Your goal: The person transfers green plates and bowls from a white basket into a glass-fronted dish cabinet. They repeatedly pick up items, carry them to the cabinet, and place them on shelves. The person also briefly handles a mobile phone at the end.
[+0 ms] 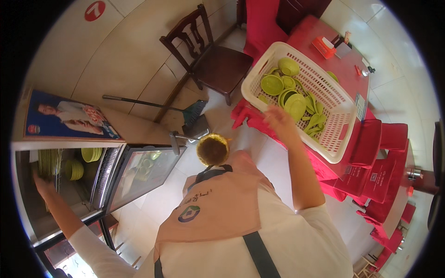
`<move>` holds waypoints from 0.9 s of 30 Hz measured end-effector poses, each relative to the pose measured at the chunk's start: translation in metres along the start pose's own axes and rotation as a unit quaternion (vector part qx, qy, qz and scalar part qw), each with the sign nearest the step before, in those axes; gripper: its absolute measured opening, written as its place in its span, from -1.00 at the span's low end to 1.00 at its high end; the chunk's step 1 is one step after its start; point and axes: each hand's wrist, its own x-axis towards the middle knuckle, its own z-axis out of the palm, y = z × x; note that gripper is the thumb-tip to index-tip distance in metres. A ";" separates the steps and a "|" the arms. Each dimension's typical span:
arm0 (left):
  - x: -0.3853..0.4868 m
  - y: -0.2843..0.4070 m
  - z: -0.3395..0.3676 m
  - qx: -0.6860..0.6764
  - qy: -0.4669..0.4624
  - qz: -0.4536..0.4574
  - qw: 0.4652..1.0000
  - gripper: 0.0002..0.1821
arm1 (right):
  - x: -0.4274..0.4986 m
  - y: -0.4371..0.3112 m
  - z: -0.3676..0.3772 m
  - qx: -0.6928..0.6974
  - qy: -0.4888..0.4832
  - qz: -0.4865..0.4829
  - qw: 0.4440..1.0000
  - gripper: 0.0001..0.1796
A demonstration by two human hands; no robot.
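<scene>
My left hand (44,186) reaches inside the open glass-door cabinet (69,239), beside a row of upright green plates (49,161); whether its fingers touch them I cannot tell. Stacked green bowls (74,169) and more green dishes (91,154) stand to the right of that row. My right hand (280,121), slightly blurred, is over the near left edge of a white plastic basket (253,93), and nothing shows in it. The basket rests on a red table and holds green bowls (272,85), small cups and a heap of green spoons (315,120).
The cabinet's glass door (144,177) stands open between me and the shelves. A lined waste bin (212,150), a dustpan (196,127) and a broom (193,113) are on the floor ahead. A wooden chair (222,66) stands by the wall. The red table (309,38) also bears a tissue box (324,47).
</scene>
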 end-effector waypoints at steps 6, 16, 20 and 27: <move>-0.238 -0.035 0.047 0.117 0.027 0.292 0.949 -0.51 | 0.098 0.081 -0.077 -0.416 0.126 0.177 0.883 0.17; -0.557 -0.176 0.157 -0.006 -0.499 0.010 0.866 -0.59 | 0.112 0.088 -0.125 -0.475 -0.027 0.213 0.853 -0.12; -0.591 -0.178 0.175 0.001 -0.591 -0.065 0.804 -0.64 | 0.090 0.074 -0.160 -0.485 0.072 0.172 0.854 -0.36; -0.635 -0.176 0.225 -0.024 -0.622 -0.281 0.730 -0.56 | 0.042 0.010 -0.124 0.083 0.008 0.050 0.995 -0.54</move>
